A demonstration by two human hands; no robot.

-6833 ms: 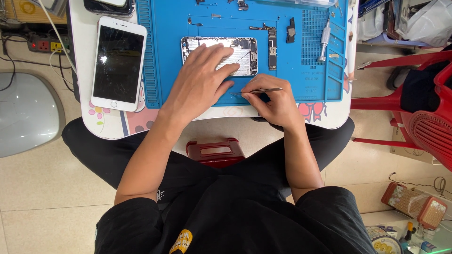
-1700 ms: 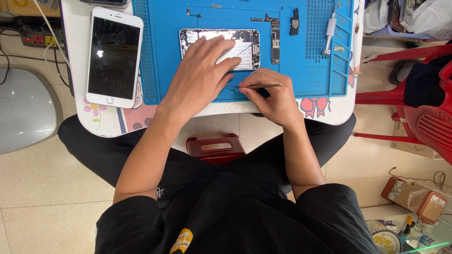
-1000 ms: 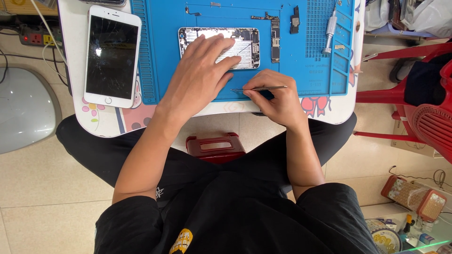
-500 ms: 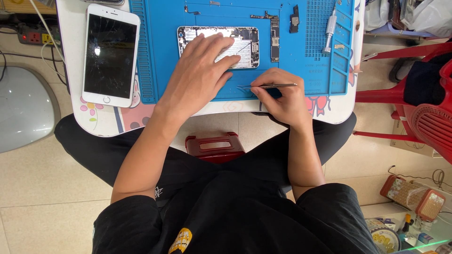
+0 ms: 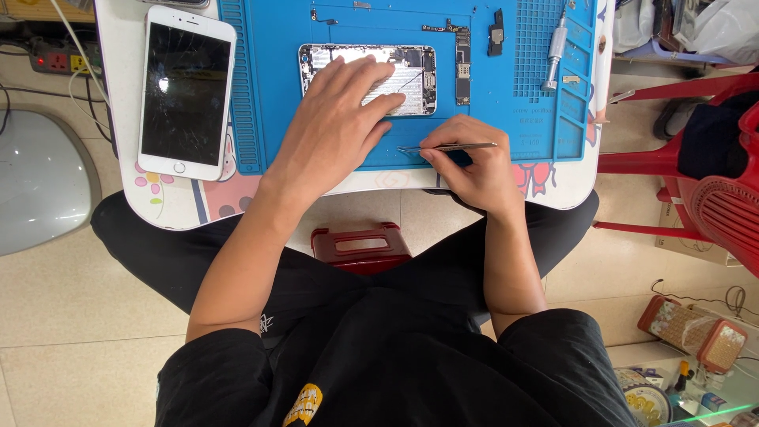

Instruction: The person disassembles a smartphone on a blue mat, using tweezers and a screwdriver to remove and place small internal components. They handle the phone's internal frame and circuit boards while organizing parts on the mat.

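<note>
The left hand (image 5: pixel 336 126) lies flat, fingers apart, on the opened phone (image 5: pixel 368 77); at 3 o'clock, the right hand (image 5: pixel 474 170) has its grip clamped on tweezers (image 5: pixel 451 147).

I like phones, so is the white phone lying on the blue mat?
No, the white phone lies on the white table, left of the blue mat.
</note>
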